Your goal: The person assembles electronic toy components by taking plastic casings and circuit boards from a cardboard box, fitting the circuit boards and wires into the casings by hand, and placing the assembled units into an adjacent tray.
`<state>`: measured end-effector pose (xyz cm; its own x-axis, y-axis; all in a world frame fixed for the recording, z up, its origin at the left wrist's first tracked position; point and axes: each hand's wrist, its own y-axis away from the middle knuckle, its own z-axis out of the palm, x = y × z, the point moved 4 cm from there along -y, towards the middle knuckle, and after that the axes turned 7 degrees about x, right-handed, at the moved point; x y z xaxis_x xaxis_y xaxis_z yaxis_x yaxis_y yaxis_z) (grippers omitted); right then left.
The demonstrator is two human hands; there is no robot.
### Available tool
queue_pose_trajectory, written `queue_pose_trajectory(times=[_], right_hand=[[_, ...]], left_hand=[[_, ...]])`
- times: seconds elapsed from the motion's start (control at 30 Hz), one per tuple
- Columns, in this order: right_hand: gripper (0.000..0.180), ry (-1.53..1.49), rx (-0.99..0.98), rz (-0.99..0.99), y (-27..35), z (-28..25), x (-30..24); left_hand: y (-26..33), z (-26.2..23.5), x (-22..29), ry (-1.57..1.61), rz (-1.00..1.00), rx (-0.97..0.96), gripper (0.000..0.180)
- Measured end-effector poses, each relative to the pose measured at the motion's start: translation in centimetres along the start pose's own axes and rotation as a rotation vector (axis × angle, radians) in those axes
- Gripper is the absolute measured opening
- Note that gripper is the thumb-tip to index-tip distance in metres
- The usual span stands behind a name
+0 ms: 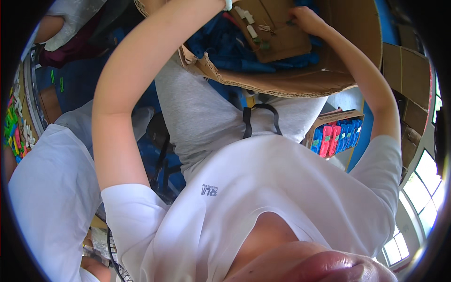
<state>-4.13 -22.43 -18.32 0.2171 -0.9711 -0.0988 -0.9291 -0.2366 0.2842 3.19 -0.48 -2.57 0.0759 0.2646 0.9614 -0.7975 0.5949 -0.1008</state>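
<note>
A large open cardboard box point(282, 84) rests on my lap, filled with blue plastic pieces point(230, 47). On top of them lies a flat brown cardboard sheet point(282, 40) with a few white pieces point(246, 16) stuck to it. My right hand point(304, 19) reaches into the box and grips the far right edge of that sheet. My left forearm runs up to the top edge of the picture, where a white wristband point(228, 4) shows. The left hand itself is cut off beyond the frame.
A small carton of blue and pink clips point(336, 136) stands to my right by my leg. Stacked cardboard boxes point(408, 70) line the right side. Another person in a white shirt point(47, 188) sits close on my left, beside coloured pieces point(14, 134). A black strap point(258, 117) lies across my lap.
</note>
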Motion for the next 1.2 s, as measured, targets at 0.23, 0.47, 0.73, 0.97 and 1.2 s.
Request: queue_pose_trajectory(times=[0.23, 0.47, 0.73, 0.97, 1.2], right_hand=[[0.016, -0.369, 0.642, -0.068, 6.9, -15.6, -3.6], [0.02, -0.559, 0.937, -0.182, 8.4, -20.4, -5.4], [0.025, -1.015, 1.022, -0.085, 5.8, -19.0, -4.8], [0.02, -1.342, 0.956, -0.065, 4.8, -16.5, -4.0], [0.015, -1.233, 1.059, -0.087, 5.4, -16.4, -3.8]], left_hand=[[-1.8, 1.3, -0.2, -0.082, 0.186, 0.135, 0.043], [-1.1, 4.5, 2.3, -0.109, 0.293, -0.018, 0.041], [-1.6, 4.4, -0.4, 0.267, 0.221, 0.077, 0.029], [-1.9, 4.3, -0.2, 0.29, 0.219, 0.124, 0.031], [-1.5, 4.1, 0.4, 0.064, 0.322, 0.162, 0.03]])
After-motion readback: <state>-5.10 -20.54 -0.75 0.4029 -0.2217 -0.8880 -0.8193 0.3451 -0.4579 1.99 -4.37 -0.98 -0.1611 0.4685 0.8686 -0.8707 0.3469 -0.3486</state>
